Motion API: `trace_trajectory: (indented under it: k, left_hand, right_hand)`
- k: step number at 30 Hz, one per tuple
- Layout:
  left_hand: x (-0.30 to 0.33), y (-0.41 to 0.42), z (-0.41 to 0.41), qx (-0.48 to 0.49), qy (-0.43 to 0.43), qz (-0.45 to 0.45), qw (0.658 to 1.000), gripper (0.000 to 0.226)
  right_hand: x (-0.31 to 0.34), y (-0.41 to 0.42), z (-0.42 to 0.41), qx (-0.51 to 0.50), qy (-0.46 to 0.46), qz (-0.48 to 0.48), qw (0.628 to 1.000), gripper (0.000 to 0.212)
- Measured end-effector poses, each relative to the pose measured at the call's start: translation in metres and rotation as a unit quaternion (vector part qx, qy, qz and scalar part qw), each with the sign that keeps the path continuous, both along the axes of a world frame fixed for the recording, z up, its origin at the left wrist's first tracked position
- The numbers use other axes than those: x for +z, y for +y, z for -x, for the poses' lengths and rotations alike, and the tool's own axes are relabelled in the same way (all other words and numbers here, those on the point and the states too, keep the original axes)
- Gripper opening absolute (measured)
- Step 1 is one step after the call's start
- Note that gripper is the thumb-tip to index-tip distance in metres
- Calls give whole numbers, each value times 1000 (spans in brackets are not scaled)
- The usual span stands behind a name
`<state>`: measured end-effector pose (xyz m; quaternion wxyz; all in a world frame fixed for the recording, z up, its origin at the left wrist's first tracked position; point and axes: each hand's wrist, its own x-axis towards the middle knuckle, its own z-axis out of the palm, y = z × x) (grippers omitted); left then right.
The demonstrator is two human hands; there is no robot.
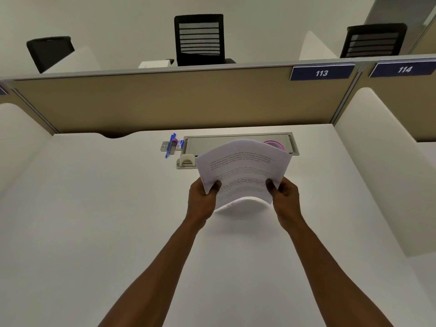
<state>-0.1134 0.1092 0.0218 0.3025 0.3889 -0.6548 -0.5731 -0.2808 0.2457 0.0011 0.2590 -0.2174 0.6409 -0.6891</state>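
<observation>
White desk (pixel 94 208) surface spreads wide to the left and right of two bare forearms that reach forward over its middle. Curved white side panels, one at the left (pixel 14 138) and one at the right (pixel 377 161), bound it.

The left hand (pixel 203 199) and the right hand (pixel 284 197) are apart, one at each lower corner of a stack of printed sheets (pixel 243 166). Each hand pinches the stack, with the thumb on the printed face and the fingers curled behind. The stack is held above the desk, tilted up and bowed, with its lower edge arching off the surface. It holds several sheets, but their number cannot be told.

Just beyond the stack's left edge sits one pale stapler (pixel 187 160). A little farther off lies one blue pen (pixel 170 145) among a few small items too blurred to name. One grey hatch (pixel 224 143) is set into the desk along its far edge, and the paper covers part of it. A pink round thing (pixel 274 144) peeks over the top of the sheets.

Behind the hatch a beige partition (pixel 165 102) closes the desk's far edge. It carries two blue plates, 113 (pixel 321 73) and 114 (pixel 404 69). Three black chairs stand beyond it: left (pixel 49 51), middle (pixel 199 38) and right (pixel 374 40).
</observation>
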Motion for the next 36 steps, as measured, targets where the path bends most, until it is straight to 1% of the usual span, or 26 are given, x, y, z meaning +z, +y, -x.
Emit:
trace_trajectory:
  k: [3, 7, 10, 14, 17, 19, 23, 28, 32, 36]
  left_hand:
    - [-2, 2, 2, -1, -14, -8, 1000, 31]
    - [-2, 2, 1, 1, -17, -2, 1000, 28]
    - [0, 2, 1, -1, -21, 0, 1000, 31]
    - [4, 0, -1, -9, -20, -10, 1000, 31]
    - [9, -1, -3, -18, -3, 1, 1000, 30]
    - [12, -3, -3, -21, -9, 1, 1000, 32]
    - [11, -2, -2, -26, -18, 2, 999, 33]
    - [4, 5, 2, -47, -47, 10, 998, 35]
    - [4, 0, 6, -44, -42, 12, 998, 31]
    - [5, -10, 9, -36, -38, 10, 999, 31]
  right_hand:
    - [-1, 0, -2, 5, -9, -12, 1000, 23]
    - [-2, 0, 1, -10, -7, -17, 1000, 20]
    - [-2, 0, 1, -20, -11, -26, 999, 19]
    - [6, 0, -1, -13, 21, -4, 1000, 26]
    - [13, 1, 3, -19, 43, -3, 999, 22]
    - [16, -1, 3, -14, 42, -5, 999, 19]
    - [17, 2, 4, -17, 45, -3, 999, 22]
    - [4, 10, 2, 0, 23, -46, 999, 24]
    - [2, 9, 1, -9, 30, -51, 998, 29]
    - [-2, 4, 2, -14, 27, -60, 998, 27]
